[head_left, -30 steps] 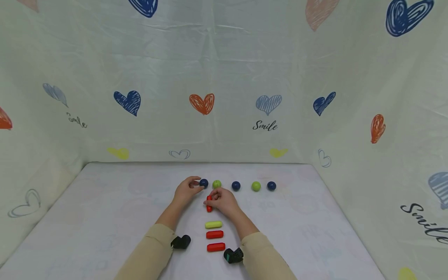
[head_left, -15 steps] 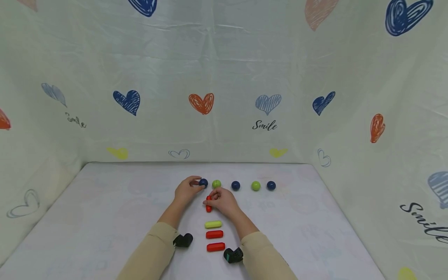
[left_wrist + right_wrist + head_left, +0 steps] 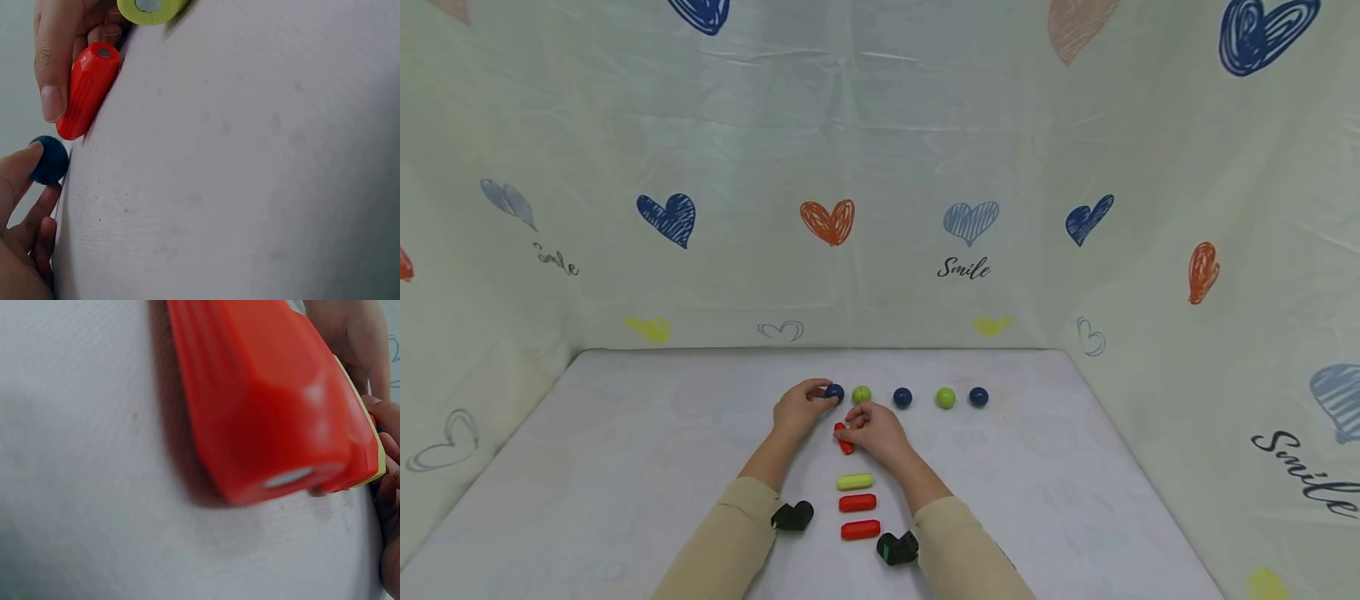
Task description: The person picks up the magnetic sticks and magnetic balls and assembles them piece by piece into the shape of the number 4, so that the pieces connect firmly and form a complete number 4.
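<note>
The glossy red faceted rod [image 3: 90, 90] is lying between the thumb and fingers of the right hand [image 3: 880, 432]; its far end is pointing toward the dark blue round ball [image 3: 835, 392], near it but apart; that ball is sitting at the fingertips of the left hand [image 3: 797, 408]. The rod is lying aslant, showing lengthwise grooves and a small grey disc at its near end; I am unable to tell whether it is touching the white table [image 3: 625, 467]. The right hand is pinching the rod, thumb along its side; the left hand is pinching the ball between thumb and fingers. A light green round ball [image 3: 861, 394] is standing just right of the blue one; a yellow-green rod [image 3: 854, 482] is lying crosswise nearer the person.
</note>
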`<state>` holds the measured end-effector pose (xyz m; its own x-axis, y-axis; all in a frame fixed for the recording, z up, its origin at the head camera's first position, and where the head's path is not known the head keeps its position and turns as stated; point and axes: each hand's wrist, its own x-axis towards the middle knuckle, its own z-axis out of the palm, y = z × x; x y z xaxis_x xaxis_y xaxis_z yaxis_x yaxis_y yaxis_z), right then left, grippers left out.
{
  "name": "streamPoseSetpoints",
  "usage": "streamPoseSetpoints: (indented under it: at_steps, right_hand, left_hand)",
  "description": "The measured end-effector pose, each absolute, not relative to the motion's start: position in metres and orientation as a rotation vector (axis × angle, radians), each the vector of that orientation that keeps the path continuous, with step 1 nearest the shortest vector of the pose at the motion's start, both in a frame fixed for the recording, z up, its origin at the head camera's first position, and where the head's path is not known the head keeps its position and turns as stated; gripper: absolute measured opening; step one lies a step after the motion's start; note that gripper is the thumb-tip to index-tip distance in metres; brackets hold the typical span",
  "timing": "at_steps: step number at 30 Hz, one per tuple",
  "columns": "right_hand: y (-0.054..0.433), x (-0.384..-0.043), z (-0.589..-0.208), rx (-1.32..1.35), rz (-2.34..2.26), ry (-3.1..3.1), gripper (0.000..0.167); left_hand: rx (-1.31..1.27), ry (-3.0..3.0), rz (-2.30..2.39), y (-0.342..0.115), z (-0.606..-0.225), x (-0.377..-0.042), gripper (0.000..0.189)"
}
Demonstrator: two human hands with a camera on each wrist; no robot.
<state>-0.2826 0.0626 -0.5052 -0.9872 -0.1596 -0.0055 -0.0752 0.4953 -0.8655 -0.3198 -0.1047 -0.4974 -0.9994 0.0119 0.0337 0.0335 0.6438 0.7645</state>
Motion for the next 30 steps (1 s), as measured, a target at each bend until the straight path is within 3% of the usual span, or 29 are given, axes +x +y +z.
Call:
streamPoseSetpoints:
  at_steps: [30]
  right_hand:
    - [0.076,-0.283,-0.502,-0.386,-1.561,2.441,0.028]
  left_hand:
    - [-0.083,-2.819,-1.429,-0.111,-0.5,-0.304,0.035]
